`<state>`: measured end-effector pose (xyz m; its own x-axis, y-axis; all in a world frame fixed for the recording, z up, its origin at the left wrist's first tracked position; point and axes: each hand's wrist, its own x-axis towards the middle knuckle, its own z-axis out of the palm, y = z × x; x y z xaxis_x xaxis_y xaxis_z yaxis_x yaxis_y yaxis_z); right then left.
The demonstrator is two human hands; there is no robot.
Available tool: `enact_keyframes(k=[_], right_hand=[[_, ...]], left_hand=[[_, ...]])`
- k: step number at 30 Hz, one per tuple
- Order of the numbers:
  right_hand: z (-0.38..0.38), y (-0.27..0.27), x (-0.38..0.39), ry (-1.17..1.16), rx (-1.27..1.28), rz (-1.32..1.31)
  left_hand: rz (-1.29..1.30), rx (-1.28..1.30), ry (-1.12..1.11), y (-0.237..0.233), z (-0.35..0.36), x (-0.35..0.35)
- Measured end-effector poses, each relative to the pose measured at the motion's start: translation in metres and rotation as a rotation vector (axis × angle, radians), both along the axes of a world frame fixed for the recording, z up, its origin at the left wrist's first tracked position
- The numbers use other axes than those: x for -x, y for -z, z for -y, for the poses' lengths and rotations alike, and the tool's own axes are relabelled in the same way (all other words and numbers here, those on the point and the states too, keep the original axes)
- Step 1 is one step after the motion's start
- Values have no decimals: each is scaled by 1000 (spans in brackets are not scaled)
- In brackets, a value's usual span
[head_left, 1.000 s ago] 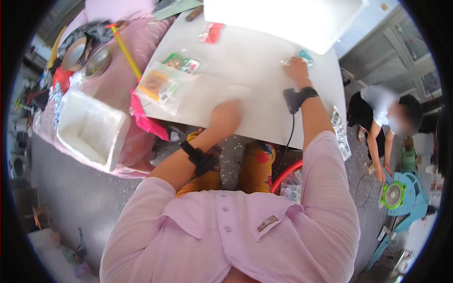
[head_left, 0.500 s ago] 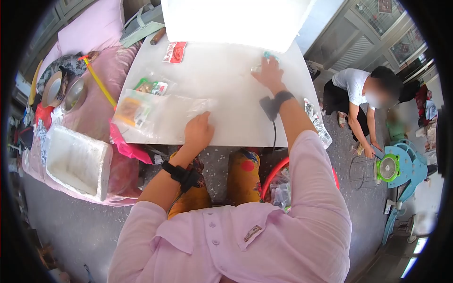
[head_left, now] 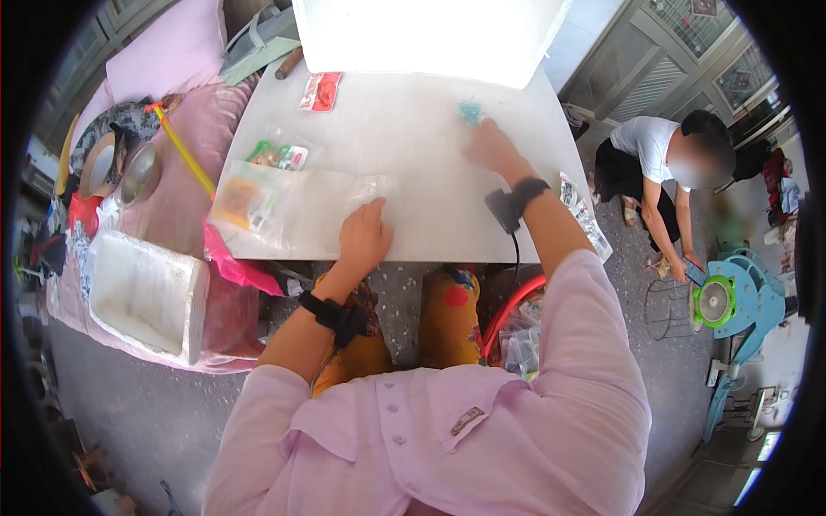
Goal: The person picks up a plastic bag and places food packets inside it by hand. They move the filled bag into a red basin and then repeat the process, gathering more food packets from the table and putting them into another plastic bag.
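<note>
A long clear plastic bag (head_left: 323,199) lies across the left of the white table, with an orange packet (head_left: 245,205) showing at its left end. My left hand (head_left: 366,234) is closed at the right end of the bag, fingers curled on its edge. Further off to the right, my right hand (head_left: 495,150) has its fingers drawn together at a small teal packet (head_left: 470,113). The fingertips are partly hidden and a little blurred.
A red-and-white packet (head_left: 321,91) and a green-and-white packet (head_left: 280,156) lie on the table (head_left: 413,236). A white foam box (head_left: 430,39) stands at the back. Silver packets (head_left: 585,217) lie at the right edge. Right, a person (head_left: 645,155) crouches by a green fan (head_left: 713,301).
My right hand has drawn back toward me and its spread fingers have closed. The teal packet has shifted left and nearer. My left hand has stayed at the bag.
</note>
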<state>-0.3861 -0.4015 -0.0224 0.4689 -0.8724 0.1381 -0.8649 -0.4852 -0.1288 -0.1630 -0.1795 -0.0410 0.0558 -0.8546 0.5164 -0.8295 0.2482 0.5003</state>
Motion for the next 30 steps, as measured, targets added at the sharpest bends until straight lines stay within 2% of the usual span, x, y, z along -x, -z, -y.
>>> enact_keyframes(k=[5, 8, 11, 12, 15, 18, 24, 27, 30], right_hand=[[-70, 22, 16, -43, 97, 90], [-94, 12, 26, -40, 147, 289], [-123, -30, 34, 92, -73, 547], [-130, -39, 40, -32, -197, 644], [-159, -62, 41, 13, -742, 949], [-164, -61, 48, -125, -1046, 829], [-182, -57, 33, -210, -1196, 633], [-185, -59, 27, -185, -1305, 772], [-175, -44, 22, -340, -1358, 654]], left_hand=[[-21, -48, -27, -2, -1, 2], [-47, -88, -58, 0, -1, 3], [-99, -119, -86, -5, 1, 7], [-117, -134, -93, -7, 0, 9], [-13, -275, -69, -18, -6, 16], [-45, -238, -49, -14, -11, 22], [-47, -181, -42, -16, -16, 36], [5, -211, 20, -24, -26, 47], [-4, -158, 146, -27, -34, 57]])
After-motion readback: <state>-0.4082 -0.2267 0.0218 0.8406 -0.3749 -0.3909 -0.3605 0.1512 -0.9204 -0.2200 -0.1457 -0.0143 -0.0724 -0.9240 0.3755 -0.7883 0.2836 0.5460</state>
